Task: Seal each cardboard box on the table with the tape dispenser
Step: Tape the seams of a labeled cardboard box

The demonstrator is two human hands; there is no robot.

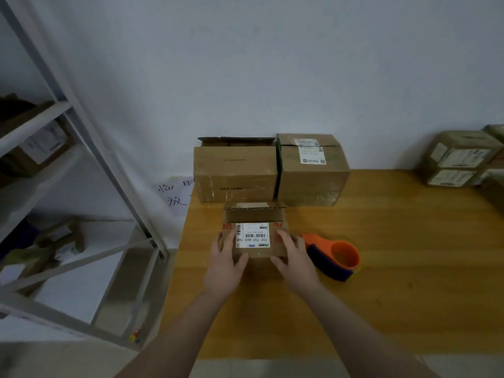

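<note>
Sitting straight ahead of you on the table (pixel 395 268), the small box (pixel 253 236) has its labelled top facing up and its far flap standing upright, so I judge it not yet sealed. Your left hand (pixel 225 266) grips its left side and your right hand (pixel 296 261) grips its right side, with fingers over the top and thumbs at the near edge. The hands are apart, with the box clamped between them. The tape dispenser (pixel 334 257) lies just beside your right hand, on its outer side. Its long axis slants from near the box's right side out toward you. That makes the right hand the nearer one by far, while the left has the box in its way. The likely move is to keep the left on the box and reach sideways with the right. Behind the small box, two larger boxes (pixel 236 173) stand side by side against the wall.
</note>
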